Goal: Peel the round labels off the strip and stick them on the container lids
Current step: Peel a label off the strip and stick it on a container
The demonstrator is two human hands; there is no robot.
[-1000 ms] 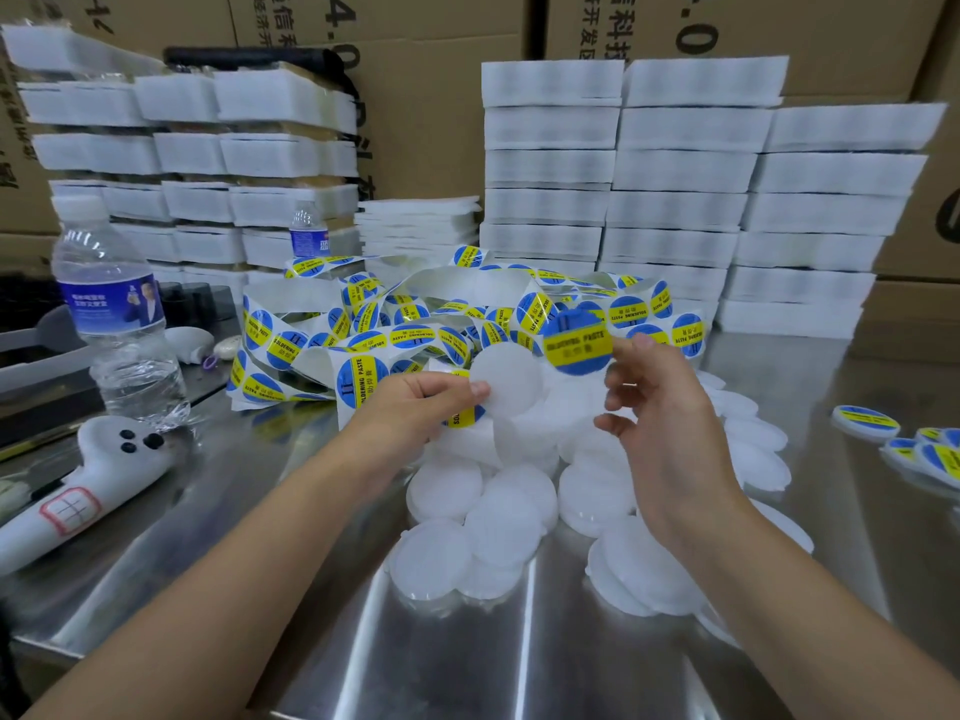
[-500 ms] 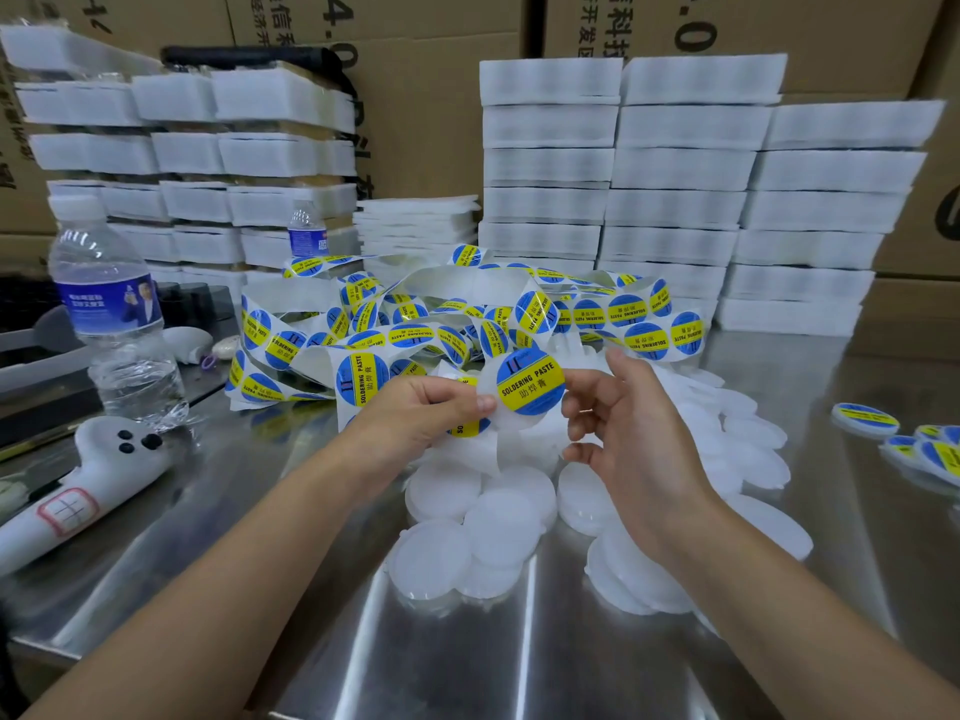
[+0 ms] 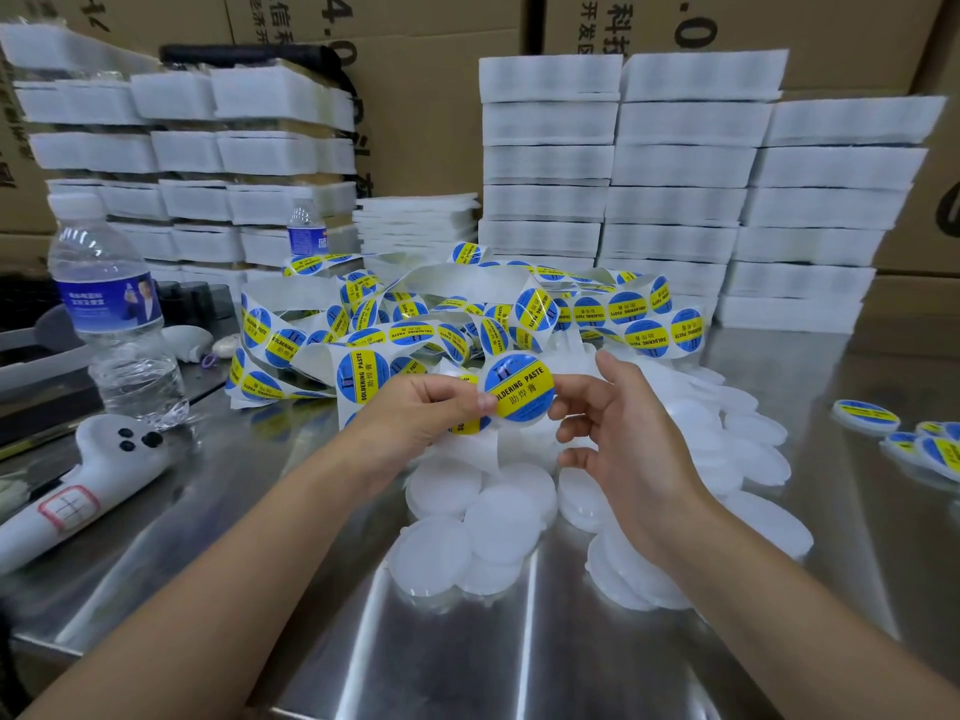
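The left hand [image 3: 421, 407] pinches a labelled lid [image 3: 517, 387] and the label strip [image 3: 362, 377] above the tabletop [image 3: 467, 646]. The right hand [image 3: 623, 433] grips the lid's opposite edge.

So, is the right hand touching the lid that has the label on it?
Touching. In the head view, fingertips of the right hand meet the right rim of the labelled lid, with no gap.
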